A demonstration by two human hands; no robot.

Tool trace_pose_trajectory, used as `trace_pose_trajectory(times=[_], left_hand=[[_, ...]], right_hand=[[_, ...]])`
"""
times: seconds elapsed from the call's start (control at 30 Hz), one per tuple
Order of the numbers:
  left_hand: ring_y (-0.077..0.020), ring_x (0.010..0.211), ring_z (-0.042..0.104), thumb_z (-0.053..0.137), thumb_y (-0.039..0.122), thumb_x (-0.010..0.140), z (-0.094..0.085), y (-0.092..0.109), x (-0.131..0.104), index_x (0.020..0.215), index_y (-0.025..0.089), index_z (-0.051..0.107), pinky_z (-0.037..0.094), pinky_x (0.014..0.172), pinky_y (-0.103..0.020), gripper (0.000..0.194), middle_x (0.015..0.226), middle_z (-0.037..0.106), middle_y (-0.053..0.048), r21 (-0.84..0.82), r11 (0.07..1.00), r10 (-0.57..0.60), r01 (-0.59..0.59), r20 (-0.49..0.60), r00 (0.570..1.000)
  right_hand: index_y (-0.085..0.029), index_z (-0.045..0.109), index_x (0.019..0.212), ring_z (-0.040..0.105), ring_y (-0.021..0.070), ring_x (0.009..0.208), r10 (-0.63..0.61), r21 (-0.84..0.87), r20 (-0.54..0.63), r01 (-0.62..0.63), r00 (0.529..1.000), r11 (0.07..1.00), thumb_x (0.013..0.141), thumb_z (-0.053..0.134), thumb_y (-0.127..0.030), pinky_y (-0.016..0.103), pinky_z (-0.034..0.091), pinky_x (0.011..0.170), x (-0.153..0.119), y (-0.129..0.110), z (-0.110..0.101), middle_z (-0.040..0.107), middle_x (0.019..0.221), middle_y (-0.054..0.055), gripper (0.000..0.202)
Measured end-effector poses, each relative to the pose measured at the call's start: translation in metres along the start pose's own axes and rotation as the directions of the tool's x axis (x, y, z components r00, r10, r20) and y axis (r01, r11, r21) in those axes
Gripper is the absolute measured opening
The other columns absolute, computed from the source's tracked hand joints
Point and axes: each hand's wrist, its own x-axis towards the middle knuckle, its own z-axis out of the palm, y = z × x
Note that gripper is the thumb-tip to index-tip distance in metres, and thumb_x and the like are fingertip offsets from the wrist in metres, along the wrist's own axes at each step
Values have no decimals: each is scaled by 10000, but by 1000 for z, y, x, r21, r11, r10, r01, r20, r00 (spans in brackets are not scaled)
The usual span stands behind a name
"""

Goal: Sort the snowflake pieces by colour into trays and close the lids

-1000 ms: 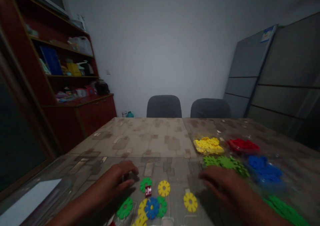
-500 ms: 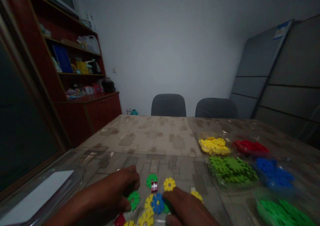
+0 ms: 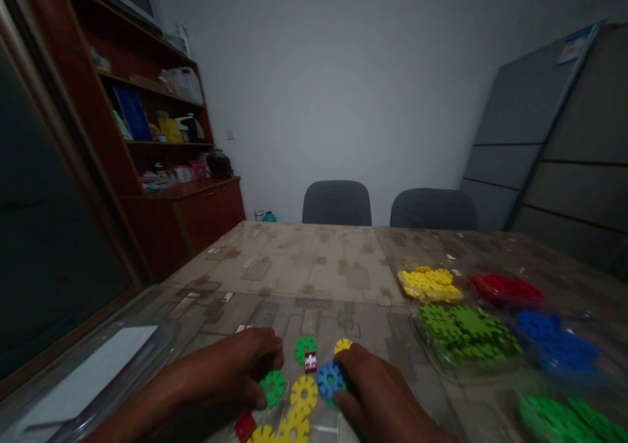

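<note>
Flat on table, blue gear disc (image 3: 329,379) pinched by right hand (image 3: 377,394), left hand (image 3: 235,368) touching green disc (image 3: 273,387)

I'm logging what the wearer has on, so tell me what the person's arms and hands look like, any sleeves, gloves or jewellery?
Both arms are bare to the frame's lower edge, with no sleeves showing. The left hand and right hand wear no gloves; no rings or watch can be made out, though the picture is dim and soft.

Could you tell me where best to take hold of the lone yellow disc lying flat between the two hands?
Probably pinch the yellow disc by two opposite rim notches, coming from above. It lies flat on the table, so nothing stands up to grip, and the left hand, right hand and blue disc crowd its sides.
</note>
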Motion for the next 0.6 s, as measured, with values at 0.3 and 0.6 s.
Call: trace_pose_trajectory(times=[0.3, 0.6], left_hand=[[-181, 786, 540, 716, 115, 601, -5, 10, -8, 911, 213, 620, 350, 607, -250, 339, 860, 591, 32, 14, 1000, -20, 19, 22, 1000], [-267, 970, 572, 821, 223, 577, 3, 35, -26, 990, 235, 633, 453, 771, -338, 454, 1098, 596, -33, 197, 969, 126, -148, 121, 985]], right_hand=[[-240, 628, 943, 641, 212, 794, -160, -111, 59, 166, 985, 980, 774, 688, -323, 239, 408, 566, 10, -37, 40, 682, 989, 50, 197], [-242, 628, 1031, 682, 248, 827, -283, -146, -46, 274, 958, 951, 758, 739, -405, 235, 404, 525, 18, -20, 64, 698, 983, 65, 336]])
